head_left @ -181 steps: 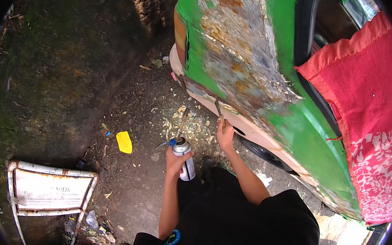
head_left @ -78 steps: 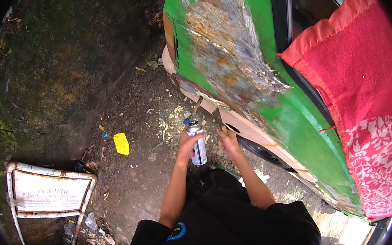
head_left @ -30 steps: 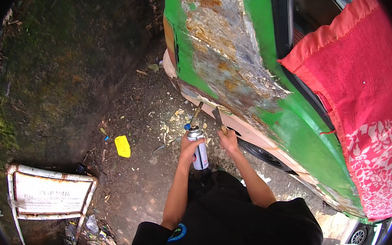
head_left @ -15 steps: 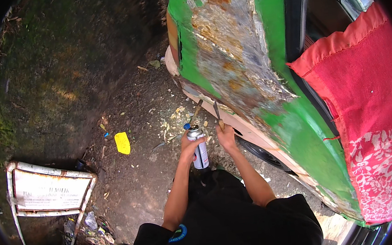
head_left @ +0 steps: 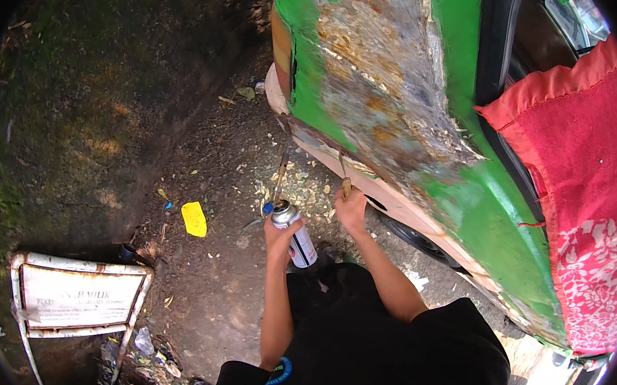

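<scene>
My left hand [head_left: 277, 238] is closed around a gas blowtorch: a white and silver canister [head_left: 303, 251] with a blue knob [head_left: 268, 208] and a thin metal nozzle [head_left: 281, 179] pointing away from me. In my right hand [head_left: 352, 212] is a scraper with a wooden handle [head_left: 347, 186]; its narrow blade reaches the lower edge of the green car body [head_left: 463, 201], though I cannot tell if it touches. Above that edge a broad patch [head_left: 394, 75] is stripped to rusty, grey metal and old filler. No flame shows at the nozzle.
Pale flakes [head_left: 308, 187] litter the ground below the car. A yellow piece [head_left: 194, 219] lies to the left, near a rusty-framed white sign [head_left: 82, 294]. Red cloth [head_left: 585, 168] hangs over the car window. A mossy bank [head_left: 96, 116] rises at the far left.
My left hand has moved left with the blowtorch, farther from the scraper. My right hand has shifted slightly left. The car appears a little farther right in view.
</scene>
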Motion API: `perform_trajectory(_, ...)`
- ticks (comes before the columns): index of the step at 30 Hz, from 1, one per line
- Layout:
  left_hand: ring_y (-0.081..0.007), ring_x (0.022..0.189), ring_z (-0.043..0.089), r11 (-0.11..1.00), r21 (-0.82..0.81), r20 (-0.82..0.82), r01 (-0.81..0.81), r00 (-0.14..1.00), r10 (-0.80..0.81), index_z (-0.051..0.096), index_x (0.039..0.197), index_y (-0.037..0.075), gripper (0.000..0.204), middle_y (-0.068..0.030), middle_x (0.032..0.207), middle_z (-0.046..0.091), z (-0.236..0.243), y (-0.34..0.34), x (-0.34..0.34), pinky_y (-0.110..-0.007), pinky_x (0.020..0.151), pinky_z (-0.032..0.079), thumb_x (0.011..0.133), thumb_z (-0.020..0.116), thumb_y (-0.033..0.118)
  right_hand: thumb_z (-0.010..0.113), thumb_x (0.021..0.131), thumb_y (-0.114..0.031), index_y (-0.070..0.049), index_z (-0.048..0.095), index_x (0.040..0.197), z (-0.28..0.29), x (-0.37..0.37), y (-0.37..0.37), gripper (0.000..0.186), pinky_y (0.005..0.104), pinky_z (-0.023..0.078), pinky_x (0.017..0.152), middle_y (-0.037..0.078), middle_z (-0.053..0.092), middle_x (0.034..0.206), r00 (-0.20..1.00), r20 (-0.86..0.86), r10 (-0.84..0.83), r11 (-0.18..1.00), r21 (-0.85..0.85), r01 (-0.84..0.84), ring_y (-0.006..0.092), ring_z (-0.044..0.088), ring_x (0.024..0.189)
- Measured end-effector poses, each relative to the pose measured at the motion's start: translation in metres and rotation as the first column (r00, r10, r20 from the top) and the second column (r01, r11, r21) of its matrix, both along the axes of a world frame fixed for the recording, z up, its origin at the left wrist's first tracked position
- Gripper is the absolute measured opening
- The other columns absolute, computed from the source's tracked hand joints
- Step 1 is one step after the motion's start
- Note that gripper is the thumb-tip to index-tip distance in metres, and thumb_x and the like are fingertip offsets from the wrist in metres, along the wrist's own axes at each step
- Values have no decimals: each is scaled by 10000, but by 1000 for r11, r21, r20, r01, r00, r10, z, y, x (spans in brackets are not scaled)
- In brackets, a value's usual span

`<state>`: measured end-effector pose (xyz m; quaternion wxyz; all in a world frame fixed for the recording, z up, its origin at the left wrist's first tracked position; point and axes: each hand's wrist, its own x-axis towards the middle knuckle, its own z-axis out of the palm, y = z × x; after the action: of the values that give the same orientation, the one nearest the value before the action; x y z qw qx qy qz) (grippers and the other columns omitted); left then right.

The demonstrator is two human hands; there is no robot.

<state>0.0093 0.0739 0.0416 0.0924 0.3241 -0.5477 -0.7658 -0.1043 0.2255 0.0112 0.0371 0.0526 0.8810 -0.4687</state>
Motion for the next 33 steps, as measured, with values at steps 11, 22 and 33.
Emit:
perform_trajectory(11,-177,867,651,997,-20,39,70,997,-69,578,1127,47,487,-56,962,669,-20,-10,22,-346,786,518,690,792,49,624,833,-124,96,593,745,-16,4,-22,239,497,509,658,307,619,693,1000,-8,-5,1000,-5,5,462,663,719)
perform_trajectory(22,-178,835,647,994,-19,69,103,992,-101,579,1086,47,465,-53,932,662,-6,0,34,-347,770,521,678,800,18,594,850,-147,91,620,758,-6,0,-10,255,482,508,657,302,623,704,998,-70,6,999,45,-3,446,658,698)
perform_trajectory(33,-175,842,649,994,5,80,110,991,-110,569,1084,52,488,-54,930,659,5,2,32,-349,776,521,663,813,17,620,837,-135,98,612,756,-9,-4,5,246,473,501,627,306,620,697,994,-100,36,997,75,-28,436,668,700)
